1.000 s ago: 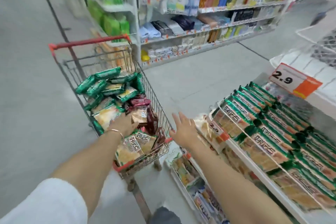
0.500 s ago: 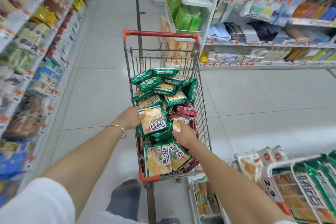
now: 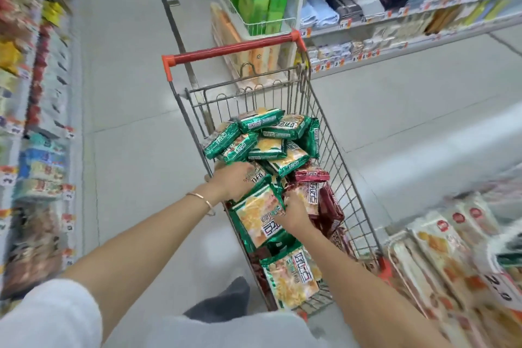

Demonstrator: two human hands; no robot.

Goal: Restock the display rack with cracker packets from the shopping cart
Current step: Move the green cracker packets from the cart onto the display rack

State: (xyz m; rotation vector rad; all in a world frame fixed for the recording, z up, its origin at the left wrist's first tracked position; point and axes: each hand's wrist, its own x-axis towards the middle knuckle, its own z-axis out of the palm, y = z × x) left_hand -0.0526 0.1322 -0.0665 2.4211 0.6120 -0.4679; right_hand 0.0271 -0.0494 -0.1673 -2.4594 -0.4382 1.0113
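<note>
My right hand (image 3: pixel 293 213) pinches the side of a flat green plastic cracker packet (image 3: pixel 258 217) with bent fingers. My left hand (image 3: pixel 233 181) curls its fingers over the packet's top. The packet lies in the silver wire shopping cart (image 3: pixel 343 155), on top of dark red packets (image 3: pixel 324 206). The white display rack (image 3: pixel 440 257) is just beside the cart, on my right. Farther back in the cart, more green packets (image 3: pixel 271 133) are piled up. Past them is the cart's red handle bar (image 3: pixel 231 51).

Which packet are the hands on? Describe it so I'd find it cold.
Start at the red-handled cart. Midway along its basket, a green packet lies tilted between the left hand and right hand. Unlike the green pile beyond and the maroon packets beside it, both hands hold it.
</note>
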